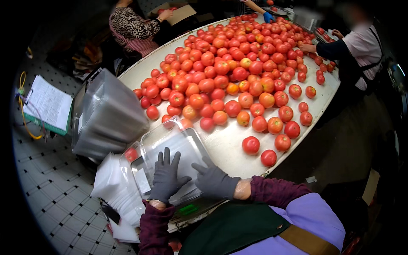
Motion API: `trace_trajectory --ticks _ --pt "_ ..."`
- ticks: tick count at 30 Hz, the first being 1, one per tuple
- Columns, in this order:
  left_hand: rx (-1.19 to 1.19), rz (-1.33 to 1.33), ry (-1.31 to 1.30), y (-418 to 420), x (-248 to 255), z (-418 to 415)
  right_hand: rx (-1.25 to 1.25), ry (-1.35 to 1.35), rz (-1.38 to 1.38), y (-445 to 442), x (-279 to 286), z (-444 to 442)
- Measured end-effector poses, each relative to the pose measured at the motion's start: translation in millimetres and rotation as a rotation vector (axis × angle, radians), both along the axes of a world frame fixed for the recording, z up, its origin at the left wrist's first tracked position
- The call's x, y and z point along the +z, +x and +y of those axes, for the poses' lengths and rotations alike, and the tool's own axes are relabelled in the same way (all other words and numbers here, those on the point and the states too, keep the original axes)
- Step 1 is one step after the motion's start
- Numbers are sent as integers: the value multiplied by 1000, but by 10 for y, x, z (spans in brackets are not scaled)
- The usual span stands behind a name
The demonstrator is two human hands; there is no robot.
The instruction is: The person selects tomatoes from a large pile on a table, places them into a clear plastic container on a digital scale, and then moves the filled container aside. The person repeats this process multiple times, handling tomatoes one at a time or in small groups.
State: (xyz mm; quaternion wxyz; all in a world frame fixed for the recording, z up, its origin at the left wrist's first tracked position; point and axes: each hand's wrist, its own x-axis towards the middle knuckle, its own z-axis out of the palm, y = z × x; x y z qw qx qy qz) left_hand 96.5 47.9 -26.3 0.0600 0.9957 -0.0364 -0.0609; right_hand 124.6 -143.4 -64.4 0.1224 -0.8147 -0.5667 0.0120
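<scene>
A clear plastic tray (158, 128) rests on a metal-topped scale (198, 143) at the near left end of the table. Inside the tray is a whitish sheet (172, 143). My left hand (167, 178), in a grey glove, is palm down over the sheet with its fingers spread. To its right, my right hand (216, 182), gloved alike, lies over the tray's right side, one finger pointing left. Its other fingers are partly hidden or blurred. Below my hands glows a green display (188, 209).
Many tomatoes (223, 67) cover the white table (229, 159). Left are nested clear plastic containers (108, 118), a stack of white sheets (111, 185) and a clipboard with papers (49, 98). Co-workers stand at the far left (134, 32) and right (363, 54); another's blue-gloved hand (268, 17) reaches in.
</scene>
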Motion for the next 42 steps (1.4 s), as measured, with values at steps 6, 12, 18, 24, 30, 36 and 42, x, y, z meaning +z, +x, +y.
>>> trace_trajectory --ticks 6,12,18,24,30,36,42 --pt "-38 119 16 100 -44 28 -9 428 220 254 20 -428" --pt "165 -322 -497 -27 256 -625 -529 143 209 1190 -408 -1407" --pt "251 -256 -846 270 -4 -1623 -446 160 115 2343 -459 -1195" --pt "399 8 -1076 434 -363 -1864 -389 -138 219 2856 -732 -733" --pt "742 84 -2074 738 -591 -1946 -61 133 1230 2643 -195 -1164" --pt "907 320 -2387 983 -767 -2016 -12 5 1159 2187 14 -1506" --pt "1234 -1 -2241 810 -726 -1771 72 -5 597 2882 157 -1362"
